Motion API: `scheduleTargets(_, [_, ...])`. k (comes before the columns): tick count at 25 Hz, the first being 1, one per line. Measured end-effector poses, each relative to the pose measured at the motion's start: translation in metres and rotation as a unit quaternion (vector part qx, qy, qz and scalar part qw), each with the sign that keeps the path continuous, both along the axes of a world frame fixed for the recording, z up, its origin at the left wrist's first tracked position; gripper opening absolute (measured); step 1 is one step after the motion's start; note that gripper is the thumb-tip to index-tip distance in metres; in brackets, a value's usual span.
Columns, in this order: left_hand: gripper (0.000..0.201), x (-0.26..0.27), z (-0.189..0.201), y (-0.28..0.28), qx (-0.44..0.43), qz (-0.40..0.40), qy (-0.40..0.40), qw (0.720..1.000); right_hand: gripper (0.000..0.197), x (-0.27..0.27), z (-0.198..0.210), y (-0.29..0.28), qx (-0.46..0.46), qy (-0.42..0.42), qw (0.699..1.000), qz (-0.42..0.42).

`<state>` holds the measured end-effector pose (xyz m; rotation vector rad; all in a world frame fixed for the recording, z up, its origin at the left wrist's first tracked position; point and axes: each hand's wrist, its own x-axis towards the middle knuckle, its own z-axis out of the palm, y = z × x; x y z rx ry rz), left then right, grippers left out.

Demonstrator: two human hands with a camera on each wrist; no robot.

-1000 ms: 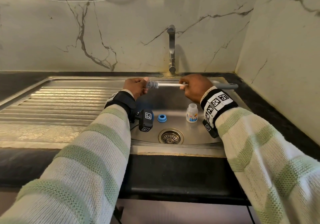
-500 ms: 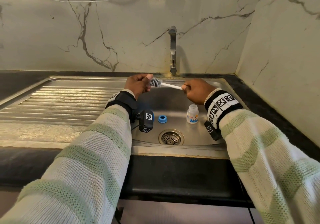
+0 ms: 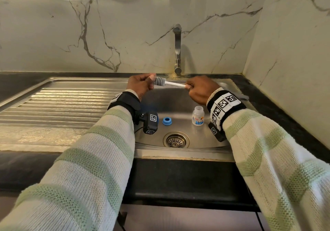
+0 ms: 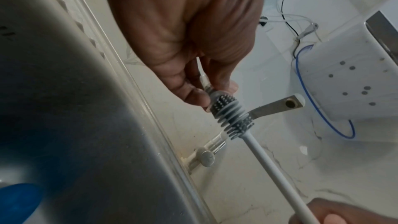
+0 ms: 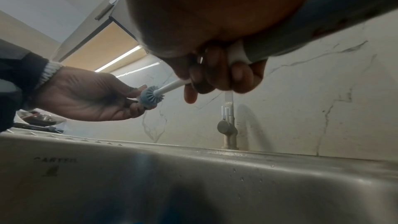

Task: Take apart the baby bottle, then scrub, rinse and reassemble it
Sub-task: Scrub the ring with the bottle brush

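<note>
Steel sink (image 3: 178, 103): bottle (image 3: 198, 115), blue ring (image 3: 167, 121) apart on floor. Right hand (image 3: 200, 89) grips brush (image 3: 160, 81) handle; left hand (image 3: 141, 86) pinches clear teat (image 4: 207, 86) against bristles.

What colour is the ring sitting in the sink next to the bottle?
Blue. The ring shows best in the head view, left of the bottle.

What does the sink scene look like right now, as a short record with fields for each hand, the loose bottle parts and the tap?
left hand: pinches a small clear part, probably the teat, at the brush tip
right hand: grips the white-handled grey silicone brush
clear bottle body: upright in the steel sink
blue ring collar: on the sink floor
tap: no water seen
</note>
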<state>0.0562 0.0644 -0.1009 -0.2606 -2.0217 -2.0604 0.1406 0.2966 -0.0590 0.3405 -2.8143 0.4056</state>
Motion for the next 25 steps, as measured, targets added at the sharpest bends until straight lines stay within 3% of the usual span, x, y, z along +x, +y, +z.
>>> scheduleTargets(3, [0.023,-0.001,0.002,-0.003,0.022,-0.018,0.018,0.999,0.028,0.003,0.002,-0.011,-0.014,-0.091,0.996,0.015])
scheduleTargets(7, [0.020,0.002,-0.001,0.003,-0.015,-0.043,0.016,0.999,0.033,0.005,-0.003,-0.001,-0.177,-0.205,0.962,-0.031])
scheduleTargets(11, [0.022,-0.003,0.001,0.009,-0.054,-0.026,0.012,0.998,0.035,0.003,-0.004,0.001,-0.173,-0.159,0.972,-0.017])
scheduleTargets(15, [0.022,-0.004,0.000,0.003,-0.090,0.035,0.024,0.995,0.025,-0.002,0.003,0.000,-0.062,-0.082,0.995,-0.005])
scheduleTargets(17, [0.022,-0.004,-0.001,0.003,-0.078,0.049,0.029,0.995,0.027,-0.004,0.005,0.002,-0.054,-0.052,0.997,-0.017])
scheduleTargets(22, [0.009,-0.007,-0.001,0.009,0.001,0.052,-0.034,0.998,0.030,0.000,0.007,0.003,-0.045,-0.070,0.996,0.012])
scheduleTargets(25, [0.013,-0.007,0.000,0.015,-0.038,0.051,-0.059,0.996,0.031,0.004,0.012,0.003,-0.027,-0.065,0.997,0.020])
